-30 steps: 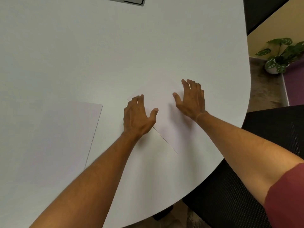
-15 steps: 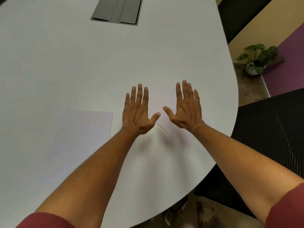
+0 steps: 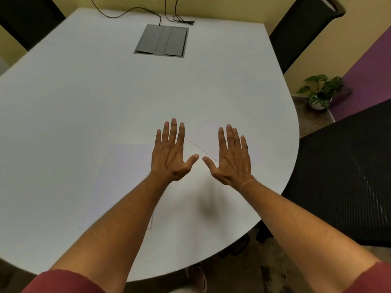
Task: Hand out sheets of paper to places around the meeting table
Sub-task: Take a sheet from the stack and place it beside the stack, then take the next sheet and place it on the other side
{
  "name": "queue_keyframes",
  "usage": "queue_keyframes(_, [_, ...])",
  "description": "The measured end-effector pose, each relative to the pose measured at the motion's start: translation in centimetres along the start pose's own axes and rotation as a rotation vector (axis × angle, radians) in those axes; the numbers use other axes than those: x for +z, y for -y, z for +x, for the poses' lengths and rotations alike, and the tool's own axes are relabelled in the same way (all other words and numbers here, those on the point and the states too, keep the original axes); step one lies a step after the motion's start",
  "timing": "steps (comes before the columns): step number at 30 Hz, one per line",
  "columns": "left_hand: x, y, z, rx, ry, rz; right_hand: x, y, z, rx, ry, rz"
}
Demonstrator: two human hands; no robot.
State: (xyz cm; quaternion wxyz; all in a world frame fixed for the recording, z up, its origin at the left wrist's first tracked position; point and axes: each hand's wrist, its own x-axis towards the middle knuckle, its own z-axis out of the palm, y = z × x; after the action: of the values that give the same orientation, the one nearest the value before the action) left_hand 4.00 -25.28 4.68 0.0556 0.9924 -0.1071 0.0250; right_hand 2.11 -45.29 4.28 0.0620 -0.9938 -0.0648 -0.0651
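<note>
White table (image 3: 88,106) fills my view, and a sheet (image 3: 203,142) lies angled at the place by the black chair (image 3: 347,176). My left hand (image 3: 171,153) and right hand (image 3: 231,159) hover flat, fingers spread, holding nothing. Another sheet (image 3: 118,178) waits at my left; I'd take that next. No writing visible.

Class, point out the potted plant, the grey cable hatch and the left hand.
potted plant (image 3: 321,93), head view, on its leaves
grey cable hatch (image 3: 161,40), head view, middle of lid
left hand (image 3: 171,156), head view, back of hand
</note>
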Motion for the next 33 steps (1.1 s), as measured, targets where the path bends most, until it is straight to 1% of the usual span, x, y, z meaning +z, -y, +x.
queue_keyframes(8, [-2.3,2.4,-8.8,-0.013,0.000,0.021,-1.3,5.1,-6.3,-0.012,-0.043,0.044])
queue_keyframes(16, [-3.5,7.1,-15.5,-0.091,0.049,0.041,-2.0,11.2,-9.6,-0.051,-0.017,0.066])
queue_keyframes(24, [-3.3,12.7,-16.2,-0.125,0.084,0.016,-0.7,16.1,-9.0,-0.034,0.042,0.075])
queue_keyframes(28, [-2.3,16.5,-15.2,-0.111,0.135,-0.002,1.1,19.2,-7.2,-0.009,0.065,0.061])
queue_keyframes(33, [-1.0,21.5,-13.5,-0.091,0.213,-0.030,3.5,22.8,-4.8,0.066,0.116,0.051])
